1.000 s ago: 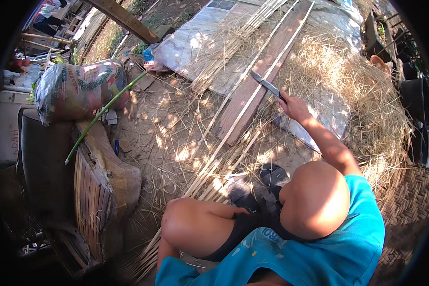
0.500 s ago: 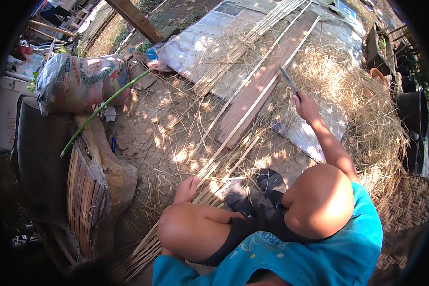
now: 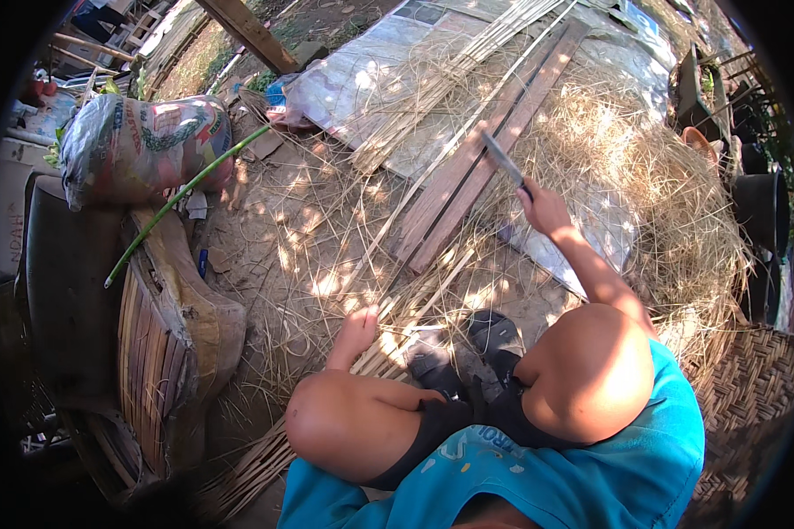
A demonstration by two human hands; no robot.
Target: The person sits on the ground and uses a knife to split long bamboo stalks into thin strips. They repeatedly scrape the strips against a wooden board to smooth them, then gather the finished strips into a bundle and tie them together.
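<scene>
My right hand grips the handle of a knife. Its blade points up and left, above the reddish-brown wooden planks. Lower down, my left hand is beside my bent knee, fingers stretched upward and no strip visible in them. Just right of it lies a bundle of pale split bamboo strips, which runs under my leg and comes out at lower left. Another bundle of thin strips rests on the sheet beyond.
A heap of fine shavings spreads at right, near a woven mat. On the left, a green stalk leans across a stuffed sack and a wooden slatted piece. A pale sheet covers the far ground.
The long pale strip that ran from my left hand across the planks is gone from there, uncovering a dark gap. My left hand has risen and loosened; the knife has moved left and slightly down.
</scene>
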